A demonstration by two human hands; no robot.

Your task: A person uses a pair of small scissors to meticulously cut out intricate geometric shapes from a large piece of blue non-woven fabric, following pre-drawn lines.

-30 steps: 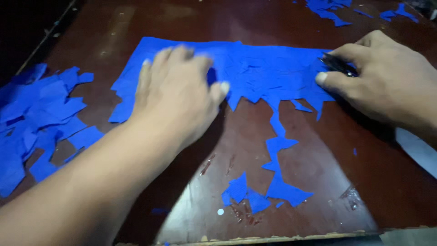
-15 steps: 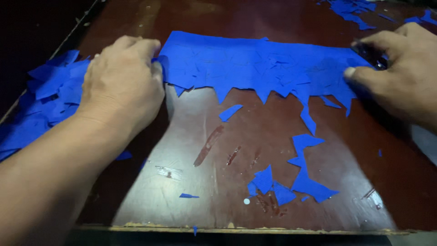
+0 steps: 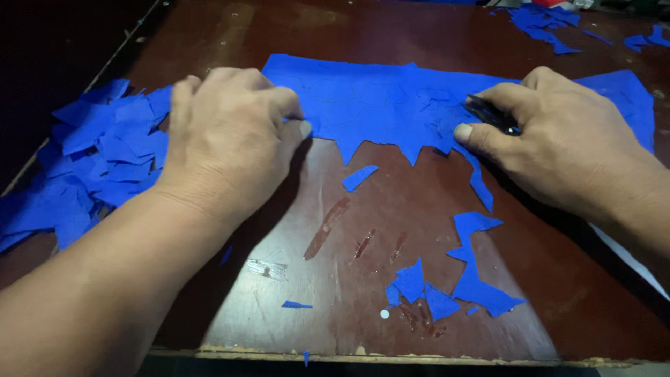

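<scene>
The left hand (image 3: 227, 143), now shifted left to the blue sheet's (image 3: 377, 105) left edge, presses flat and open, while the right hand (image 3: 558, 143) still grips a dark tool (image 3: 492, 115) on the table (image 3: 419, 42).

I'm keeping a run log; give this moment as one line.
left hand: flat on blue sheet | right hand: holding dark tool on sheet | scraps: piled left

A large sheet of bright blue fabric (image 3: 391, 101) lies flat across the far middle of a dark reddish-brown worktop (image 3: 335, 230). Its near edge is cut into jagged, pointed teeth. A small dark tool (image 3: 492, 115), mostly hidden, lies on the sheet's right part, near that jagged edge.
</scene>
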